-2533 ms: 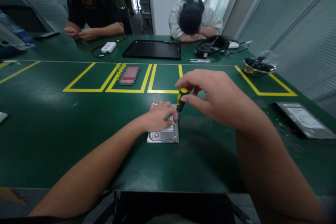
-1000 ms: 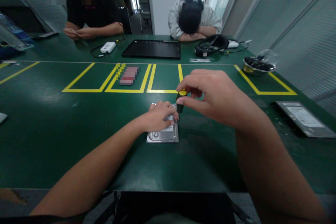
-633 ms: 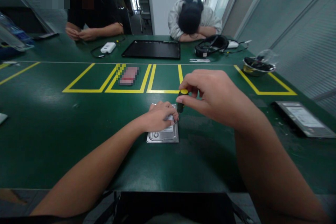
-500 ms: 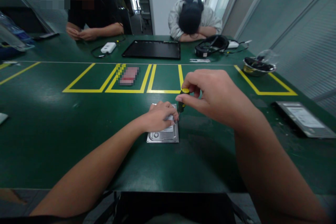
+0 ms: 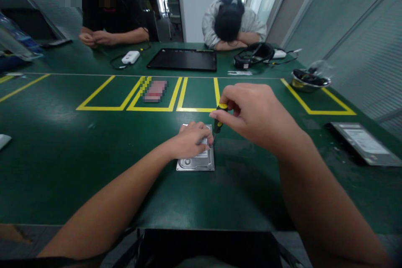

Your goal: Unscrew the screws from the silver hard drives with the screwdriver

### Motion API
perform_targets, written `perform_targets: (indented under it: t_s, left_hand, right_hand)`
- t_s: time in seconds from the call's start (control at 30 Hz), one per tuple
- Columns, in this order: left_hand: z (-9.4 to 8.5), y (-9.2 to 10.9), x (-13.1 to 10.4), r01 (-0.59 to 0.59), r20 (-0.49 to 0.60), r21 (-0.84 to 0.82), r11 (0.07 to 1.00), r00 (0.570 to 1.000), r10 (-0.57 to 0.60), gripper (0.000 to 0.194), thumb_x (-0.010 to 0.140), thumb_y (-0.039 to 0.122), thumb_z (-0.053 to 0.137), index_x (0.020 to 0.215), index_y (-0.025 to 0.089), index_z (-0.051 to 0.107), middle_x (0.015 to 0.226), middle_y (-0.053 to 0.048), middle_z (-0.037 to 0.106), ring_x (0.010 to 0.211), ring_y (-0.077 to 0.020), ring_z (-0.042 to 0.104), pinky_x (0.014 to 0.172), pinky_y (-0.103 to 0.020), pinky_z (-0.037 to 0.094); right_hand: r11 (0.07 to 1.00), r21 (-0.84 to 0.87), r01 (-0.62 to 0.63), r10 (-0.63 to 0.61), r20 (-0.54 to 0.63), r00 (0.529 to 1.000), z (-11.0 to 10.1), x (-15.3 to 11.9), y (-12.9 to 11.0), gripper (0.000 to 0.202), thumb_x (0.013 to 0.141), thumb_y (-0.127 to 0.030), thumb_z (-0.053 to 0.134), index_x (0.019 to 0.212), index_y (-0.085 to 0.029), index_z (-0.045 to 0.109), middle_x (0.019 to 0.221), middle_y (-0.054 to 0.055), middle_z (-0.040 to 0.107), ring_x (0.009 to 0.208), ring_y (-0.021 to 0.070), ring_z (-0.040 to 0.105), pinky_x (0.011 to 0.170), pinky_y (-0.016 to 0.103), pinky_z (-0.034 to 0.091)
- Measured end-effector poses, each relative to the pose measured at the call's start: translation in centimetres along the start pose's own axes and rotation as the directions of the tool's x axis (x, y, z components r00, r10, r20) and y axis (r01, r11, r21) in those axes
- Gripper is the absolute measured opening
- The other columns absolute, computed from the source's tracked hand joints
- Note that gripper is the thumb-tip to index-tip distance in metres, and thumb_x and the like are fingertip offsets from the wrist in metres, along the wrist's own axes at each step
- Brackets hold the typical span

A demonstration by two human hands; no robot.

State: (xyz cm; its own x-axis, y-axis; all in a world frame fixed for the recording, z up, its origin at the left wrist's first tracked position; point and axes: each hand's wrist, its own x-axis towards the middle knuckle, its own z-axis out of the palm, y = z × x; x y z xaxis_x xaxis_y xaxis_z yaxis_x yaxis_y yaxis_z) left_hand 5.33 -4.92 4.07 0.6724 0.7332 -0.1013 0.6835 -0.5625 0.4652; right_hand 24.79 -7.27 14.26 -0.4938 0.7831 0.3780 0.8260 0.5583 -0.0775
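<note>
A silver hard drive (image 5: pixel 196 164) lies flat on the green table (image 5: pixel 94 142). My left hand (image 5: pixel 192 140) rests over its upper part, thumb and fingers bent around the right side near the screwdriver tip, covering much of the label. My right hand (image 5: pixel 248 109) pinches the yellow and black handle of a small screwdriver (image 5: pixel 219 123) between thumb and fingers. The screwdriver leans slightly, its thin shaft pointing down to the drive's right edge. Whether the tip sits in a screw is too small to tell.
Yellow tape outlines (image 5: pixel 201 109) cross the table beyond the drive. A larger drive-like unit (image 5: pixel 366 142) lies right, a metal bowl (image 5: pixel 310 81) behind it. Farther back are a black panel (image 5: pixel 184 59), a headset (image 5: pixel 253 54) and two people.
The screwdriver handle is tilted a little more to the right, and my right fingers have shifted slightly on it. My left hand stays on the drive.
</note>
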Motion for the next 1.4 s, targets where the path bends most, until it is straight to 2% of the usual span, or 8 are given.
perform_targets:
  t_s: [0.3, 0.47, 0.7, 0.9, 1.1, 1.27, 1.33, 1.4]
  left_hand:
    - [0.5, -0.6, -0.4, -0.043, -0.097, 0.029, 0.999, 0.994, 0.046, 0.019, 0.084, 0.034, 0.058, 0.099, 0.023, 0.061, 0.107, -0.005, 0.058, 0.106, -0.0270, 0.049, 0.092, -0.043, 0.038]
    - [-0.2, -0.6, -1.2, -0.098, -0.152, -0.004, 0.995, 0.984, 0.096, 0.018, 0.086, 0.031, 0.057, 0.100, 0.020, 0.060, 0.098, -0.005, 0.062, 0.093, -0.0215, 0.055, 0.084, -0.035, 0.042]
    - [-1.2, -0.8, -3.1, 0.001, -0.290, -0.056, 0.998, 0.957, -0.017, 0.014, 0.088, 0.030, 0.054, 0.092, 0.018, 0.062, 0.090, -0.004, 0.066, 0.082, -0.0177, 0.059, 0.075, -0.032, 0.043]
    - [-0.7, -1.3, -3.8, 0.054, -0.399, -0.077, 0.996, 0.913, -0.081, 0.017, 0.089, 0.031, 0.052, 0.087, 0.018, 0.063, 0.087, -0.003, 0.067, 0.080, -0.0173, 0.059, 0.073, -0.031, 0.044]
    - [0.0, -2.2, -3.7, 0.068, -0.434, -0.043, 0.997, 0.897, -0.079, 0.017, 0.089, 0.031, 0.053, 0.085, 0.018, 0.062, 0.081, -0.002, 0.064, 0.075, -0.0165, 0.057, 0.069, -0.031, 0.042]
    - [0.1, -2.7, -3.7, 0.098, -0.431, 0.035, 0.995, 0.899, -0.073, 0.020, 0.091, 0.036, 0.052, 0.089, 0.017, 0.059, 0.087, -0.004, 0.062, 0.081, -0.0193, 0.057, 0.074, -0.033, 0.043]
    - [-0.1, -2.8, -3.9, 0.086, -0.419, 0.040, 0.996, 0.906, -0.061, 0.030, 0.090, 0.045, 0.055, 0.098, 0.017, 0.059, 0.097, -0.007, 0.062, 0.091, -0.0222, 0.056, 0.081, -0.036, 0.045]
    - [-0.4, -3.0, -4.2, 0.051, -0.375, 0.027, 0.998, 0.926, -0.037, 0.049, 0.085, 0.055, 0.060, 0.115, 0.017, 0.056, 0.113, -0.010, 0.060, 0.104, -0.0257, 0.054, 0.090, -0.039, 0.045]
  right_hand:
    - [0.997, -0.058, -0.057, 0.058, 0.020, 0.998, -0.2, 0.0, -0.6, 0.027, 0.089, -0.044, 0.058, 0.088, -0.016, 0.061, 0.077, 0.005, 0.063, 0.067, 0.0158, 0.051, 0.059, 0.029, 0.027]
    - [0.989, -0.101, -0.111, 0.115, 0.039, 0.993, -0.2, -0.1, -1.1, 0.032, 0.091, -0.047, 0.055, 0.093, -0.016, 0.062, 0.077, 0.007, 0.065, 0.064, 0.0163, 0.053, 0.058, 0.029, 0.025]
    - [0.977, -0.172, -0.129, 0.141, 0.057, 0.988, -0.2, -0.1, -1.5, 0.041, 0.094, -0.052, 0.047, 0.095, -0.015, 0.064, 0.075, 0.009, 0.066, 0.064, 0.0189, 0.056, 0.058, 0.030, 0.027]
    - [0.964, -0.225, -0.142, 0.155, 0.040, 0.987, 0.1, -0.2, -1.5, 0.052, 0.094, -0.059, 0.041, 0.090, -0.015, 0.068, 0.072, 0.011, 0.067, 0.063, 0.0204, 0.059, 0.056, 0.030, 0.030]
    - [0.959, -0.245, -0.141, 0.173, 0.111, 0.979, 0.3, -0.1, -2.1, 0.059, 0.098, -0.057, 0.031, 0.090, -0.015, 0.070, 0.075, 0.014, 0.069, 0.066, 0.0233, 0.063, 0.054, 0.030, 0.030]
    - [0.966, -0.227, -0.121, 0.157, 0.146, 0.977, 0.2, -0.1, -2.1, 0.054, 0.099, -0.053, 0.030, 0.098, -0.015, 0.068, 0.082, 0.015, 0.071, 0.070, 0.0244, 0.065, 0.055, 0.030, 0.030]
    - [0.972, -0.212, -0.106, 0.140, 0.154, 0.978, 0.1, -0.1, -2.1, 0.052, 0.099, -0.052, 0.032, 0.098, -0.015, 0.067, 0.083, 0.014, 0.071, 0.071, 0.0236, 0.064, 0.055, 0.030, 0.029]
    - [0.978, -0.190, -0.081, 0.113, 0.166, 0.980, 0.2, -0.1, -2.0, 0.048, 0.100, -0.049, 0.033, 0.098, -0.015, 0.066, 0.085, 0.014, 0.071, 0.072, 0.0229, 0.064, 0.055, 0.030, 0.028]
